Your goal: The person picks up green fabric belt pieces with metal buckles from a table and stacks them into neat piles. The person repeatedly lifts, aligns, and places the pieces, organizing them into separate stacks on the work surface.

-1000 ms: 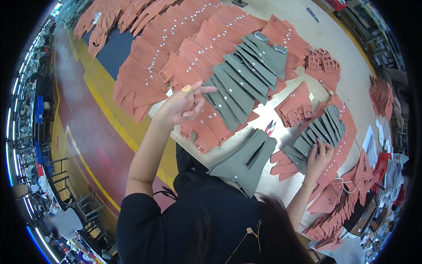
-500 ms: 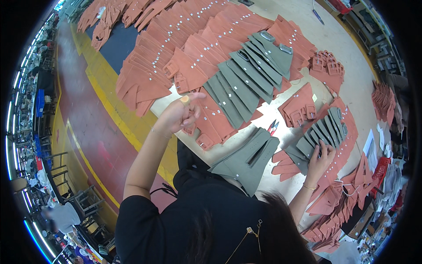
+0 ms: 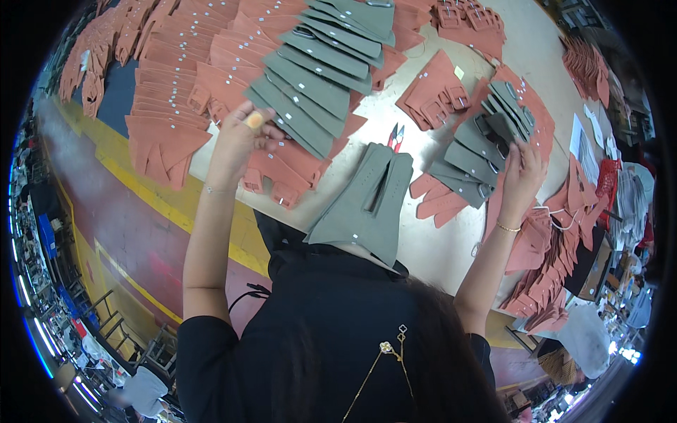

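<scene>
Right hand (image 3: pixel 522 173) shifted rightward along right gray pieces (image 3: pixel 467 159) | left hand (image 3: pixel 243 137) near left gray pieces (image 3: pixel 310 83) | hands apart, grips unclear | likely light, bendy; pinch edges

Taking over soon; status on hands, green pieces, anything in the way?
Left hand at larger green fan, right hand at smaller green fan; both grips unclear. Pointed red tool between the fans, apart from both hands.
</scene>
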